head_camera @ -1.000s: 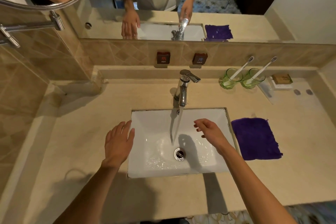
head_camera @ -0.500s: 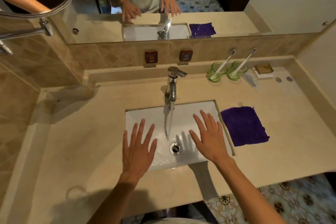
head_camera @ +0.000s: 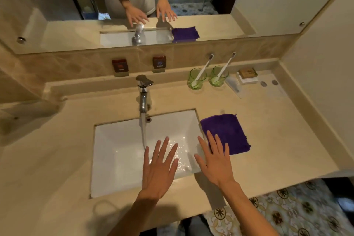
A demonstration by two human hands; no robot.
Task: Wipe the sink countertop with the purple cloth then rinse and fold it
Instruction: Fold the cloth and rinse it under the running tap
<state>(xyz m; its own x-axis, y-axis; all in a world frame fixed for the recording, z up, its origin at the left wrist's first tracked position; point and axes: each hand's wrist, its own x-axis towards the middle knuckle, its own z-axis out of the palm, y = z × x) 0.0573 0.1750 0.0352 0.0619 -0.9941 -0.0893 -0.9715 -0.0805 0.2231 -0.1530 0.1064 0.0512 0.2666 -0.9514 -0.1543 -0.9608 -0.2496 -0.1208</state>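
Note:
The purple cloth (head_camera: 227, 132) lies flat on the beige countertop (head_camera: 274, 140), just right of the white sink (head_camera: 118, 151). Water runs from the chrome tap (head_camera: 143, 92) into the basin. My left hand (head_camera: 160, 168) is spread flat, palm down, over the front right part of the sink, holding nothing. Fingers apart, my right hand (head_camera: 214, 161) hovers over the sink's right rim, its fingertips over the cloth's left edge. I cannot tell whether they touch the cloth.
Two green glasses (head_camera: 197, 78) (head_camera: 218, 75) with toothbrushes stand at the back right, beside a small soap box (head_camera: 247, 73). A mirror (head_camera: 153, 5) runs along the back wall. Patterned floor tiles (head_camera: 287, 210) show beyond the counter's front edge at lower right.
Both hands have spread flat and shifted right; the right one now reaches the cloth's left edge. The view has swung left and tilted. Water keeps running.

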